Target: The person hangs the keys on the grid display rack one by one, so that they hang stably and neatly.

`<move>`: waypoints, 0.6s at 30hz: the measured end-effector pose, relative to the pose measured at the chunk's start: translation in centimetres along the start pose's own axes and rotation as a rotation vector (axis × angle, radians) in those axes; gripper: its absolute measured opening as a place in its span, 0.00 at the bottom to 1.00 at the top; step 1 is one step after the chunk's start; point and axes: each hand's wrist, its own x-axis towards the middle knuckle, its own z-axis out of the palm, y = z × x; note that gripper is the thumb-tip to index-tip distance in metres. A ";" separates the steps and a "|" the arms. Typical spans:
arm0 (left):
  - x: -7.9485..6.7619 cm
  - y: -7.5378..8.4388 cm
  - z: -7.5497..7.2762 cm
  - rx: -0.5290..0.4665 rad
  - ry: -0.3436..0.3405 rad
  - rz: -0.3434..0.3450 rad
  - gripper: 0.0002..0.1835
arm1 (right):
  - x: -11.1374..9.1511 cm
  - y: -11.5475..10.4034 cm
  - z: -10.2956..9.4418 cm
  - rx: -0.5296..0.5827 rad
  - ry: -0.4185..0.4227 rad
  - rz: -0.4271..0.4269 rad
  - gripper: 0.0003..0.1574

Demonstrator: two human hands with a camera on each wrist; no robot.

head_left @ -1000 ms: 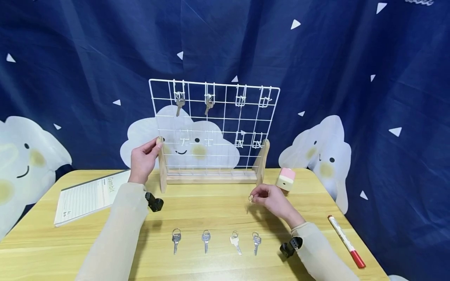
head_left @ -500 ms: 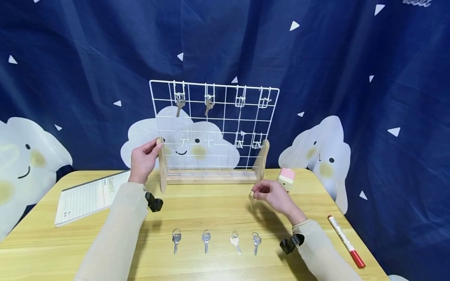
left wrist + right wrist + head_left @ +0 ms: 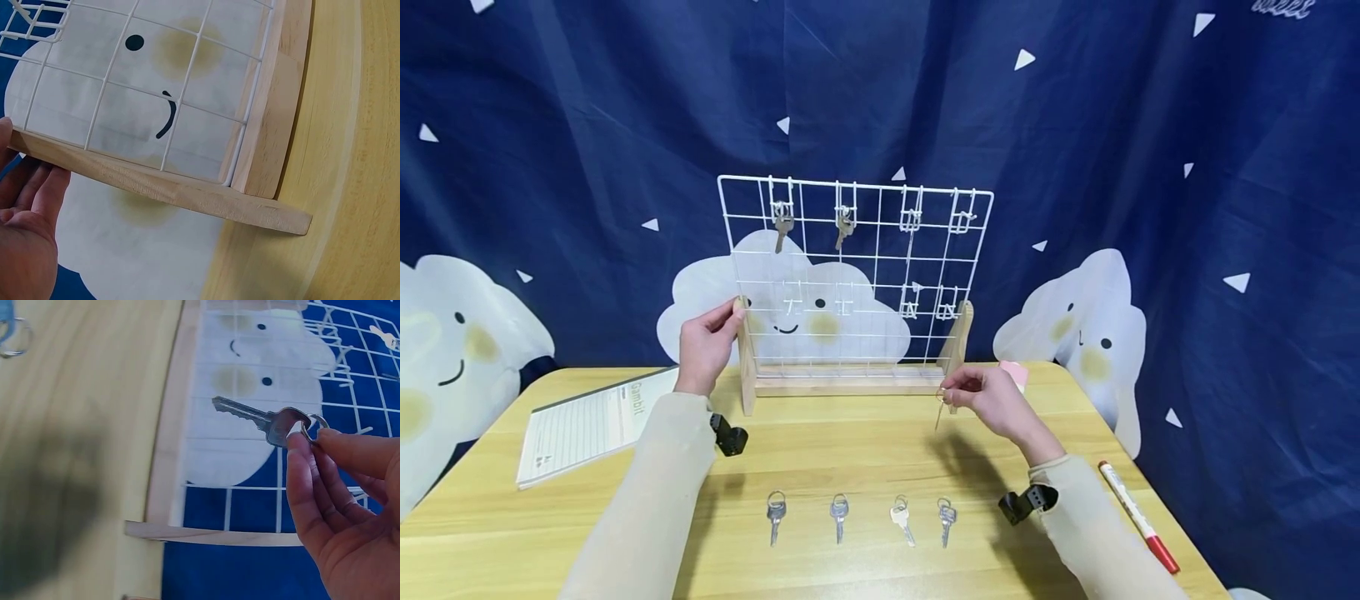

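Note:
A white wire grid rack (image 3: pixel 856 182) stands on two wooden uprights at the back of the table. My left hand (image 3: pixel 703 346) grips the top of its left wooden upright (image 3: pixel 156 187), fingers behind the wood. Between thumb and forefinger my right hand (image 3: pixel 996 404) pinches the split ring of a silver key (image 3: pixel 275 425). That key hangs above the table, in front of the rack's right foot. Two keys hang on the upper left hooks, one here (image 3: pixel 783 229); the two upper right hooks (image 3: pixel 911 220) bear none. Lower hooks (image 3: pixel 946 305) carry no keys either.
Several ringed keys (image 3: pixel 777 517) lie in a row near the front. A notepad (image 3: pixel 595 425) lies at the left, a red-capped marker (image 3: pixel 1138 517) at the right. Behind the right hand a pink-topped block (image 3: pixel 1017 374) is partly hidden. A blue curtain (image 3: pixel 880 83) hangs behind.
My right hand has risen and moved slightly toward the rack with the key, which hangs higher above the table now. The left hand keeps its grip on the upright.

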 end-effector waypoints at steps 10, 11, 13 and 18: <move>0.1 0.0 0.3 -0.007 0.024 0.000 0.22 | 1.2 -2.2 -1.6 -0.074 0.063 -0.002 0.03; 0.1 0.0 0.3 -0.006 0.023 -0.002 0.22 | 1.3 -2.4 -1.7 -0.073 0.069 -0.003 0.02; 0.1 -0.1 0.3 -0.002 0.023 -0.009 0.22 | 1.5 -2.7 -1.8 -0.072 0.074 -0.019 0.03; 0.0 0.0 0.3 -0.010 0.028 -0.021 0.22 | 1.7 -4.1 -2.3 -0.075 0.097 -0.047 0.04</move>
